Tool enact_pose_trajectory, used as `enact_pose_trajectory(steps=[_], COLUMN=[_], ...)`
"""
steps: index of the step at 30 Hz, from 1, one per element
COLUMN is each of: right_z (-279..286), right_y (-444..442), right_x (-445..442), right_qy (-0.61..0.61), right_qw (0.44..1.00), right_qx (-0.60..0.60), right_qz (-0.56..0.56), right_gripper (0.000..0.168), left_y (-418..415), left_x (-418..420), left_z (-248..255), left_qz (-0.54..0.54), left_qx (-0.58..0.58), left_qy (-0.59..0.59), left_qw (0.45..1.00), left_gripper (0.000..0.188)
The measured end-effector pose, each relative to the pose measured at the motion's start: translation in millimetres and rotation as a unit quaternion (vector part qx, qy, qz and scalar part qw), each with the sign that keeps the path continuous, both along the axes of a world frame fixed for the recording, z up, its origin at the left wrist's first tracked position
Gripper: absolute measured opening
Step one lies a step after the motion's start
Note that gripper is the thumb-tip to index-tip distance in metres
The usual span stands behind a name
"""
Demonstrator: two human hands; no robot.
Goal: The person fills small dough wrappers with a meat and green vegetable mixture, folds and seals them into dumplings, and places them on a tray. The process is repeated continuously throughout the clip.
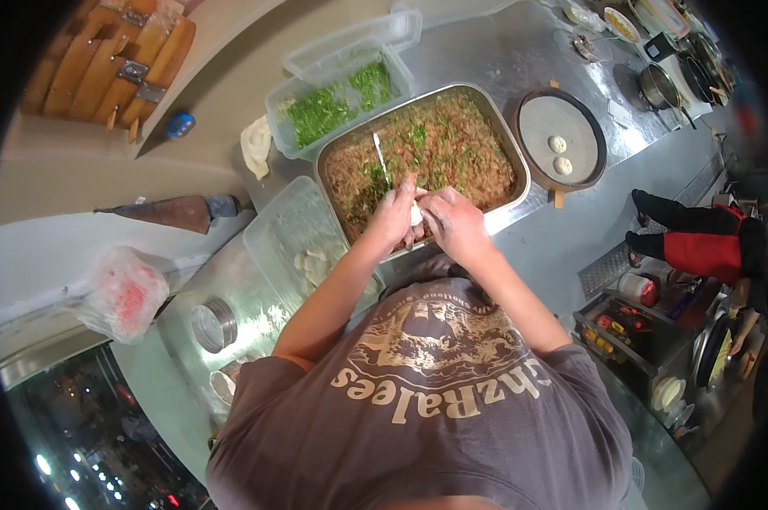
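Over the near edge of a metal tray of minced filling with chopped greens, my left hand cups a small white dough bun. The fingers of my right hand pinch the bun's edge from the other side; my fingers hide much of it. A slim, pale-bladed tool rises from the filling just beyond my left hand. To the right, two pleated buns sit on the lined base of a round steamer.
Chopped green onion fills part of a clear plastic box behind the tray. Dough pieces lie in another plastic box at left. A white cloth lies nearby. Pots stand far right; a person in a red apron stands across the aisle.
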State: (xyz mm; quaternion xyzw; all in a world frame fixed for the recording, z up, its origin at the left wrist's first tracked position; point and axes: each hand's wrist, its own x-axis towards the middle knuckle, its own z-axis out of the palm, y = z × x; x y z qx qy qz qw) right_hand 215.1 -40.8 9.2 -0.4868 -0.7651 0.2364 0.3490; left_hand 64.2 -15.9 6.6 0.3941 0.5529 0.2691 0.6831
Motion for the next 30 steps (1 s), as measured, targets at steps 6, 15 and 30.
enact_pose_trajectory(steps=[6,15,30], right_z=[-0.1,46.6,-7.7], right_y=[-1.0,19.0,107.7], right_x=[-6.8,8.0,151.8], right_qy=[-0.105,-0.088,-0.035], right_qw=[0.994,0.993,0.966], right_qx=[-0.026,-0.016,-0.103], right_qz=[0.007,0.072,-0.233], right_gripper=[0.025,0.061,0.039], left_y=[1.1,25.1,-34.8], left_x=[-7.3,11.8,-159.7], left_z=[-12.3,18.5,-45.4], left_qz=[0.040,0.074,0.167], left_qx=[-0.114,-0.155,0.184], left_qy=[-0.125,-0.245,0.264], left_qw=[0.985,0.954,0.932], left_gripper=[0.058,0.069,0.043])
